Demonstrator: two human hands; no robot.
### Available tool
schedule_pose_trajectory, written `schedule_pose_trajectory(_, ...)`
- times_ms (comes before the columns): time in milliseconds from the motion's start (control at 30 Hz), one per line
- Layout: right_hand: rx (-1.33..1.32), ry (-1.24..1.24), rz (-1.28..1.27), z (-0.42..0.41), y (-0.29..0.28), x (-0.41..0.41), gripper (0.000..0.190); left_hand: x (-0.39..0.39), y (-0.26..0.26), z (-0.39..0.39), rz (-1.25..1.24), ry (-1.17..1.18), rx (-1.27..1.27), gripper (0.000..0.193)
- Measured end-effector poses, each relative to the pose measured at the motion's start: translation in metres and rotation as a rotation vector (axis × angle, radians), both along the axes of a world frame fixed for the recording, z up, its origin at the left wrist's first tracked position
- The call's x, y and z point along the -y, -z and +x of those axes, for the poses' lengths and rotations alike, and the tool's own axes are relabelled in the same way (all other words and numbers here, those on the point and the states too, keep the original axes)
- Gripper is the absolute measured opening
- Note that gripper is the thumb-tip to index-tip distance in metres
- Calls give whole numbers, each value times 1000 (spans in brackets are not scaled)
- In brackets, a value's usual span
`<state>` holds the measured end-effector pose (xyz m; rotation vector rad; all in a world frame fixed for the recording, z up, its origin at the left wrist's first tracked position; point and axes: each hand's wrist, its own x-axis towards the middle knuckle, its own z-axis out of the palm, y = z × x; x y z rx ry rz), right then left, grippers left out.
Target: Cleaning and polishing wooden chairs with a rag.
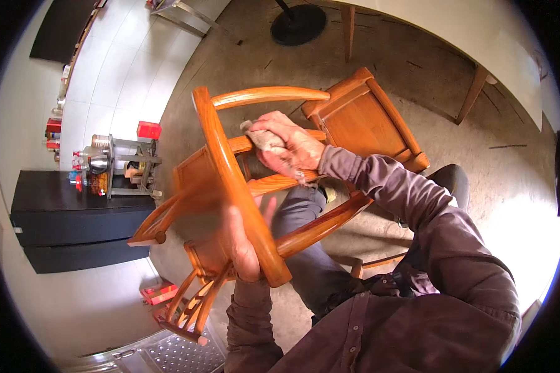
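Note:
A varnished wooden chair is tilted in front of me, with its curved top rail (231, 175) nearest and its panelled seat (361, 119) beyond. My left hand (243, 252) grips the lower end of that rail, thumb on one side and fingertips showing past the other. Bunched in my right hand (301, 144) is a pale grey cloth (267, 140). It is pressed against a slat (240, 143) of the chair back, between the two outer posts. My right hand and the cloth hide part of the slats. My trousered leg (301, 212) shows below the chair back.
More wooden chairs (198, 300) stand at the left, close to my left hand. A grey rack (133, 158) with bottles, a dark cabinet (84, 224) and red boxes (158, 293) line the wall. A white table (499, 51) and a round black base (298, 24) lie ahead.

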<state>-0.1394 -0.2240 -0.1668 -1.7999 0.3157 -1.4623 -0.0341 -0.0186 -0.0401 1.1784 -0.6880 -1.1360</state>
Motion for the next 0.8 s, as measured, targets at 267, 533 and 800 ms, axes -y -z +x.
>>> schedule_pose_trajectory(267,-152,12,52,-22,71,21,46,3,-1,1,28,-26,32,57)
schedule_pose_trajectory(533,272,-279,719,-41,150,32,25,3,-3,-4,-19,28,-76,58)
schedule_pose_trajectory(800,935,-803,1129,-37,186,36,36,2,2,2,-15,58,-25,56)
